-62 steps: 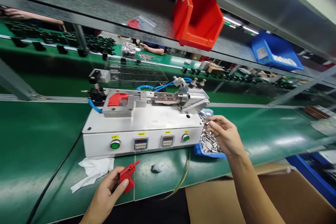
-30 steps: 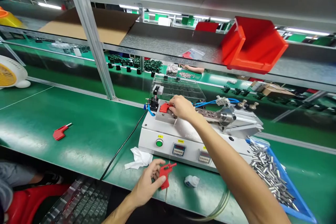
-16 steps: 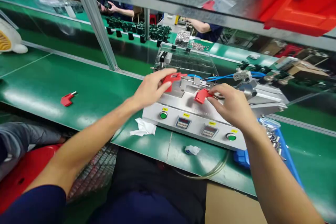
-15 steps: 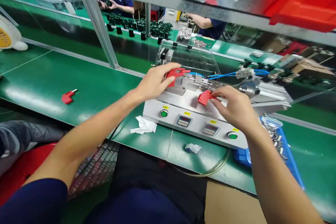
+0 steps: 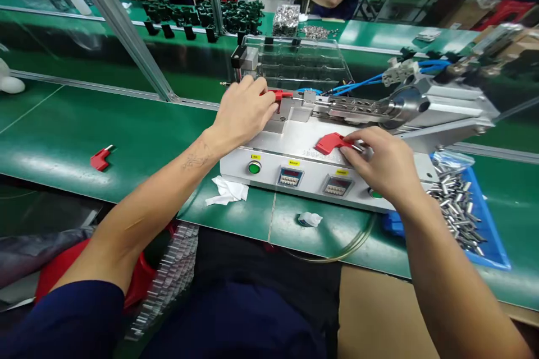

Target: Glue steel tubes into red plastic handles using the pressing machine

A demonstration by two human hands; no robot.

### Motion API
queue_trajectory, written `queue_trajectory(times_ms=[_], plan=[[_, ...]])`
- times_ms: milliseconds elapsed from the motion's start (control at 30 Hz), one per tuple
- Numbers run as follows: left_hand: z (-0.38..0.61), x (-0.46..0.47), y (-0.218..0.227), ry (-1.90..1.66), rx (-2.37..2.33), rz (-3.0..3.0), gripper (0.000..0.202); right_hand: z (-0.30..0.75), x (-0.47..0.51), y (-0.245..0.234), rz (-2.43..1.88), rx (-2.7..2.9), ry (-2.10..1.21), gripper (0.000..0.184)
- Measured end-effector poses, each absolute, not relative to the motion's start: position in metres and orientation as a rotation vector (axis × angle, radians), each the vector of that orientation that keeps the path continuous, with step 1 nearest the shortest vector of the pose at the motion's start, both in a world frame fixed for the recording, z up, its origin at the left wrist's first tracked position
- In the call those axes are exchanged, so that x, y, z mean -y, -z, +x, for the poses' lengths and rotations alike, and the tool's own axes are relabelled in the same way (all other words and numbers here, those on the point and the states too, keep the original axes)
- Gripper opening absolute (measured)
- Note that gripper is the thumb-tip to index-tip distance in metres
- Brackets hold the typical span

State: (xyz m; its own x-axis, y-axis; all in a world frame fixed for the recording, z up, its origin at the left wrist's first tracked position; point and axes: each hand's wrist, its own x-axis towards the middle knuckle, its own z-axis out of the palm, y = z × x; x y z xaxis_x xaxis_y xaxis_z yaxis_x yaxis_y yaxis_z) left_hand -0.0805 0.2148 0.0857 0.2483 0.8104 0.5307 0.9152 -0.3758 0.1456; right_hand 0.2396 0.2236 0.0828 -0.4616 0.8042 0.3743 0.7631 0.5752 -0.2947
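My left hand [image 5: 245, 107] has its fingers closed around a red plastic piece [image 5: 281, 94] at the left end of the metal bench machine [image 5: 303, 137]. The hand covers most of that piece; its narrow end points right along the fixture. Lower on the machine's top plate, my right hand [image 5: 381, 161] pinches a second angular red plastic piece [image 5: 329, 143] by its narrow end, where a metal pin sticks out. That piece is on or just above the plate; I cannot tell which. A third red piece with a pin [image 5: 100, 160] lies on the green bench at far left.
A blue tray [image 5: 499, 252] of metal pins [image 5: 457, 207] stands right of the machine. Crumpled white paper [image 5: 227, 190] and a small white wad [image 5: 310, 219] lie in front. Behind the metal frame [image 5: 122, 28], two people handle things at another bench with black parts [image 5: 240, 17].
My left hand has brought its red piece down into the machine's left end. The right hand still holds its piece, now turned flatter over the plate. The camera view has shifted.
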Motion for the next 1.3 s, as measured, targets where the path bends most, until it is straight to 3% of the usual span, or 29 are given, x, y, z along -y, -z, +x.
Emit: queue_trajectory(times_ms=[200, 367, 500, 567, 867, 1033, 1133, 1300], plan=[[-0.084, -0.214, -0.074, 0.929, 1.685, -2.382, 0.062, 0.233, -0.223, -0.079, -1.25, 2.248, -0.194, 0.02], [-0.099, -0.194, -0.073, 0.992, 1.711, -2.446, 0.062, 0.243, -0.203, -0.075, -1.118, 2.157, -0.103, 0.049], [-0.106, -0.165, -0.061, 1.069, 1.632, -2.545, 0.067, 0.271, -0.174, -0.044, -1.094, 1.776, 0.253, 0.034], [-0.106, -0.156, -0.056, 1.095, 1.67, -2.524, 0.067, 0.283, -0.162, -0.025, -1.179, 1.639, 0.236, 0.027], [-0.115, -0.171, -0.084, 1.001, 1.688, -2.535, 0.038, 0.288, -0.149, -0.011, -1.451, 1.651, -0.114, 0.027], [-0.089, -0.119, -0.04, 1.046, 1.397, -2.331, 0.022, 0.301, -0.146, -0.009, -1.425, 1.685, -0.176, 0.026], [-0.077, -0.092, -0.01, 0.874, 1.401, -2.463, 0.023, 0.305, -0.147, -0.008, -1.411, 1.702, -0.201, 0.028], [-0.078, -0.089, -0.008, 0.923, 1.606, -2.513, 0.02, 0.305, -0.149, -0.015, -1.423, 1.654, -0.311, 0.029]])
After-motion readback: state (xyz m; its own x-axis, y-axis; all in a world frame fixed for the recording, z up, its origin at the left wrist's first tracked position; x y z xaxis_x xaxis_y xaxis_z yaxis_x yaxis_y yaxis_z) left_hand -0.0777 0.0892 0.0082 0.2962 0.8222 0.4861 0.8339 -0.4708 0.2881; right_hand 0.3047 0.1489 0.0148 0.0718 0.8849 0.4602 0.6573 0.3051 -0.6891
